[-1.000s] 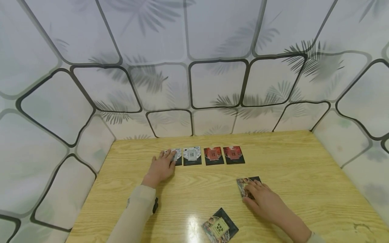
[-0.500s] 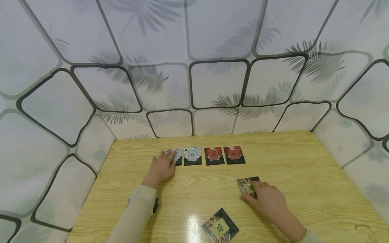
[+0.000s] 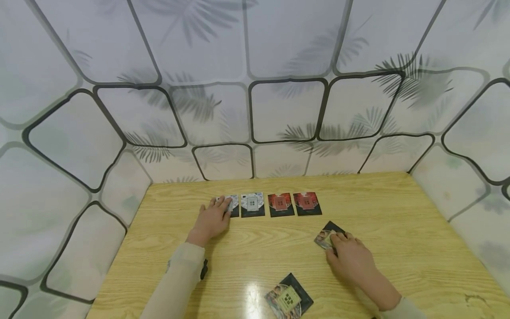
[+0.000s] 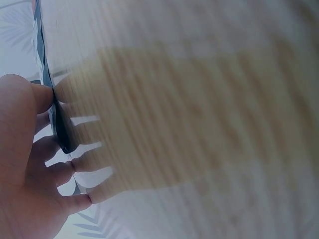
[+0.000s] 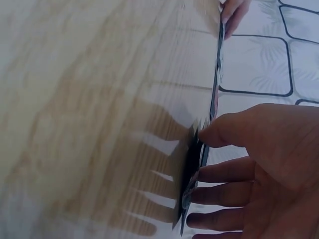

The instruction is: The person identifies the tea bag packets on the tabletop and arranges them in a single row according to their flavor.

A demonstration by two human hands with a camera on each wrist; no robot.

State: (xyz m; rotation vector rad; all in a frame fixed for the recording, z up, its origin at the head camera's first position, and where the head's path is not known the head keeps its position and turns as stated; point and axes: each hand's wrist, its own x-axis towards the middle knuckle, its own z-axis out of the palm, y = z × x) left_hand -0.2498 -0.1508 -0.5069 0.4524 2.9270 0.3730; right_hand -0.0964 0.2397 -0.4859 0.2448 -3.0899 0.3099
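My left hand (image 3: 211,221) rests with spread fingers on a white-and-black flat square packet (image 3: 234,210) at the left end of a row, partly covering it. In the left wrist view, its fingertips touch that packet (image 4: 61,122). My right hand (image 3: 352,261) touches a multicoloured packet with a black border (image 3: 323,238), which lies turned at an angle on the table; the fingers hide its right part. Seen from the right wrist, the thumb and straight fingers (image 5: 227,194) lie against the thin dark packet (image 5: 192,162). A second multicoloured packet (image 3: 288,300) lies slantwise nearer me.
Along the row stand another white-and-black packet (image 3: 253,204) and two red-and-black packets (image 3: 280,204), lying flat side by side. The wooden table (image 3: 247,252) is glossy and shows reflections. A patterned fabric wall (image 3: 287,110) rises behind its far edge and at both sides.
My right hand has slid off the middle of its packet towards its right side, and the packet has turned to a slant, shifting slightly right. My left hand has stayed still.
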